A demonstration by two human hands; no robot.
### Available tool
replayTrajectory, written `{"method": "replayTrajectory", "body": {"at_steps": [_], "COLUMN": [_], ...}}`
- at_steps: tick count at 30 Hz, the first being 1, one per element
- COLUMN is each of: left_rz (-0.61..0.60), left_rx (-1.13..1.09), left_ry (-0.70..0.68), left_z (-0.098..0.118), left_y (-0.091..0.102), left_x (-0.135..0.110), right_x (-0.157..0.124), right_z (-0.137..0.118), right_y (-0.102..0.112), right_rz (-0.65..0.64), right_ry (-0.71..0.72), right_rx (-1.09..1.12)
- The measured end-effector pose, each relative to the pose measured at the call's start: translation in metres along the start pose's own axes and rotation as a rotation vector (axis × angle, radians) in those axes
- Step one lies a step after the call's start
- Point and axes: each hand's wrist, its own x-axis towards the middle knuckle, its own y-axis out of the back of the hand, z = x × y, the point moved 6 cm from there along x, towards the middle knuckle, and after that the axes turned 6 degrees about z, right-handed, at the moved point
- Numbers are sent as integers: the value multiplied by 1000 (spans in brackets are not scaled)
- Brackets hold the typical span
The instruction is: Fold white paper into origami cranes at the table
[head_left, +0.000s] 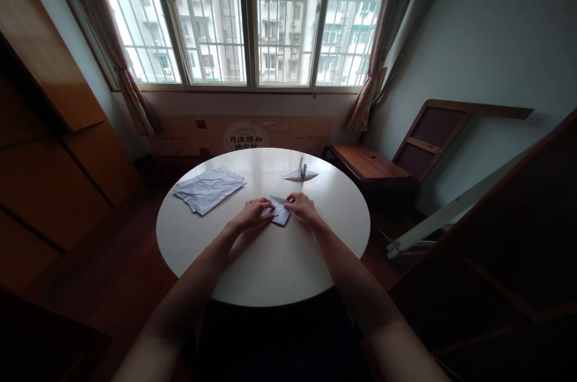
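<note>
Folded paper point(280, 215) is held near the middle of the round white tabletop point(274, 268). Its right side appears pinched between thumb and forefinger of the right hand point(300, 205); the left hand's point(256, 211) fingers are curled on its left side, whether pinching cannot be told. For crispness, edges should be aligned before creases are pressed flat.

And here, bare left hand point(253, 212), bare right hand point(301, 206), slim forearms point(193, 283) bare too, lap point(274, 340) deep in shadow
</note>
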Motion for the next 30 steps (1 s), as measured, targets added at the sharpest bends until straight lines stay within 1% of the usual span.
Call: {"method": "replayTrajectory", "body": {"at_steps": [10, 18, 30], "left_rz": [-54, -53, -63], "left_rx": [-16, -24, -11], "left_ry": [55, 41, 49], "left_z": [-5, 0, -2], "left_y": [-8, -3, -4], "left_x": [-1, -3, -2], "right_x": [0, 0, 1], "right_z": [0, -1, 0], "right_y": [-1, -2, -4], "right_rz": [25, 14, -23], "right_ry": [43, 39, 35], "right_rx": [-14, 34, 40]}}
